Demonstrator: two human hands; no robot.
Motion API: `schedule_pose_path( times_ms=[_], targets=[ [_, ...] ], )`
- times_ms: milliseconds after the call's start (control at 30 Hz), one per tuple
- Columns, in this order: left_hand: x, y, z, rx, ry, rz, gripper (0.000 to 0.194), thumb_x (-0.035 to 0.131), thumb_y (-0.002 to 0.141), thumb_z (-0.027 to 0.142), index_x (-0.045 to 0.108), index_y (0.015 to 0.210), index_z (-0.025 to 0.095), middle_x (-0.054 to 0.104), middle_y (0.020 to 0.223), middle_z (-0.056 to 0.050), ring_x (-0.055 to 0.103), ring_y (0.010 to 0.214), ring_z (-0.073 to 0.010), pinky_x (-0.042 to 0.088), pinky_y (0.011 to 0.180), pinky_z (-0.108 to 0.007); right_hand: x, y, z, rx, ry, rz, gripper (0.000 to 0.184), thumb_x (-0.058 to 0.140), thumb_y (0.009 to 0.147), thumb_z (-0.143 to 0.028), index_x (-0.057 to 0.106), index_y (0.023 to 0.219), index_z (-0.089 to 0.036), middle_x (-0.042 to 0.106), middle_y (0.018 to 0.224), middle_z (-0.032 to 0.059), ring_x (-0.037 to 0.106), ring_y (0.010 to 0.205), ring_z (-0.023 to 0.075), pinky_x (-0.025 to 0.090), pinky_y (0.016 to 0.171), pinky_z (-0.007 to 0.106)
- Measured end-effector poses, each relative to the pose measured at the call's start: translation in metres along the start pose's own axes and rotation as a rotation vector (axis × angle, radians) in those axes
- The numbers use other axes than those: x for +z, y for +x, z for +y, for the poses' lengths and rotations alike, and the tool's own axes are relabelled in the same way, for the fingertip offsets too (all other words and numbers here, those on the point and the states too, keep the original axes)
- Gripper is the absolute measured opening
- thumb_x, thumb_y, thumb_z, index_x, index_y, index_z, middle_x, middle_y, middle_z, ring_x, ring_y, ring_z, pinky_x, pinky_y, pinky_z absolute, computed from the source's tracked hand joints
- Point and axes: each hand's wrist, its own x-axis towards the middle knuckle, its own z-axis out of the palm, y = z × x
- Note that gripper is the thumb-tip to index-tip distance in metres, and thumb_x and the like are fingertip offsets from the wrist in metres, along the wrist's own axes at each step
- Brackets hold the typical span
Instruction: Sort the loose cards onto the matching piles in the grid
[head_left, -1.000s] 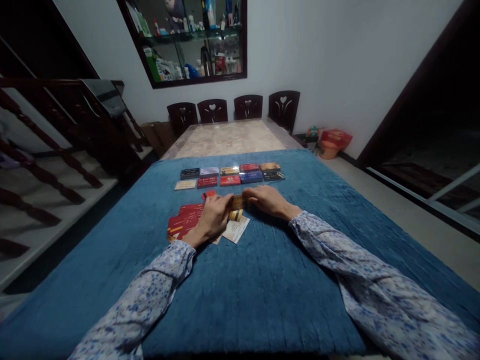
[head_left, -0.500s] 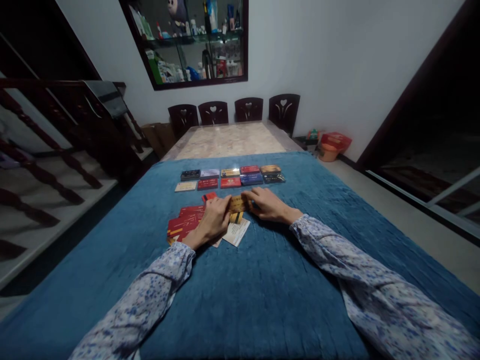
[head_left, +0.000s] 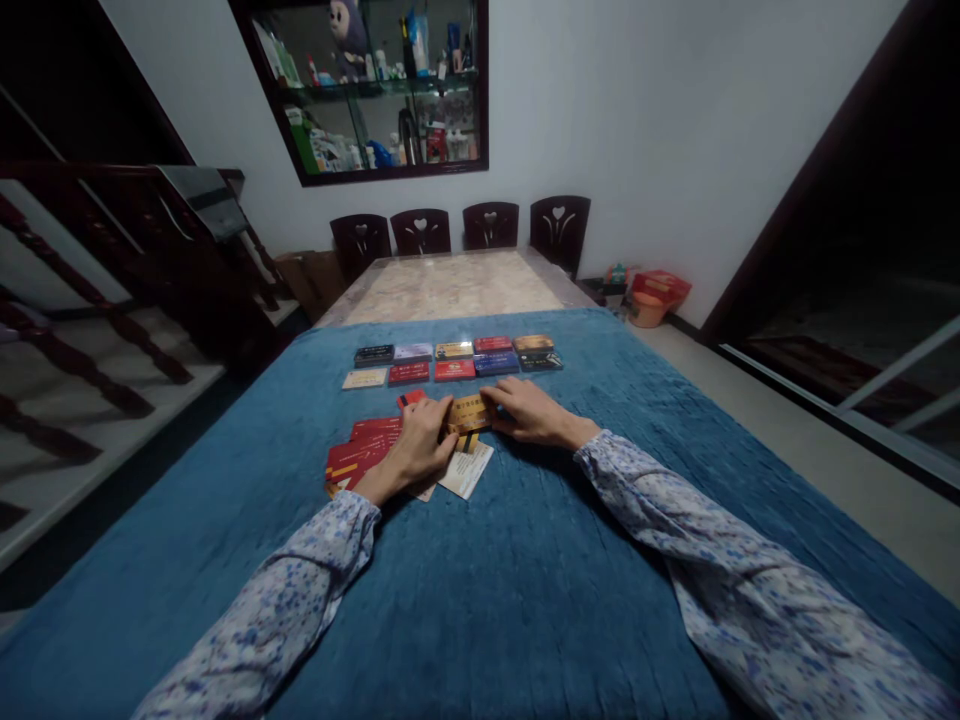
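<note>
A gold card with dark lettering is held between my two hands, just above the loose cards; I cannot tell whether it is one card or a small stack. My left hand is closed on its left end, and my right hand pinches its right end. Under and beside my left hand lie several red cards, partly covered by the wrist. A white card shows below the gold one, with a black-striped yellow card partly hidden between them. A small red card pokes out beyond my left fingers.
Two rows of card stacks in several colours stand beyond my hands on the blue cloth. Farther off is the bare stone tabletop, with dark wooden chairs behind it. An orange bucket is on the floor at right.
The gold card has tilted so more of its face shows. Both hands keep hold of it, and the whole view has shifted slightly.
</note>
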Motion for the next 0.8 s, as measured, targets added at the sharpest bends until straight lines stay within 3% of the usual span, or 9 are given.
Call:
schedule_pose_path(
  times_ms=[167, 467, 800],
  targets=[
    [-0.004, 0.001, 0.003, 0.015, 0.022, -0.011, 0.046, 0.061, 0.087, 0.024, 0.059, 0.132, 0.016, 0.069, 0.116, -0.015, 0.060, 0.110, -0.0312, 0.044, 0.100, -0.051, -0.005, 0.000, 0.001, -0.012, -0.027, -0.022, 0.045, 0.063, 0.094, -0.029, 0.055, 0.135, -0.015, 0.064, 0.113, 0.0151, 0.054, 0.101, 0.0262, 0.042, 0.079, 0.036],
    [-0.013, 0.005, 0.006, 0.065, 0.090, -0.052, 0.042, 0.061, 0.088, 0.026, 0.058, 0.129, 0.017, 0.060, 0.128, -0.017, 0.055, 0.119, -0.0332, 0.039, 0.102, -0.055, -0.013, 0.001, 0.001, -0.010, -0.056, -0.032, 0.044, 0.070, 0.090, -0.029, 0.058, 0.131, -0.016, 0.060, 0.125, 0.0157, 0.050, 0.111, 0.0279, 0.043, 0.080, 0.036],
    [-0.021, 0.020, 0.013, 0.123, 0.131, -0.137, 0.037, 0.061, 0.089, 0.030, 0.061, 0.123, 0.017, 0.061, 0.124, -0.017, 0.055, 0.117, -0.0334, 0.037, 0.101, -0.054, -0.022, -0.002, 0.008, -0.021, -0.034, -0.040, 0.032, 0.069, 0.088, -0.024, 0.063, 0.118, -0.017, 0.063, 0.118, 0.0133, 0.051, 0.105, 0.0265, 0.045, 0.084, 0.038]
  ],
)
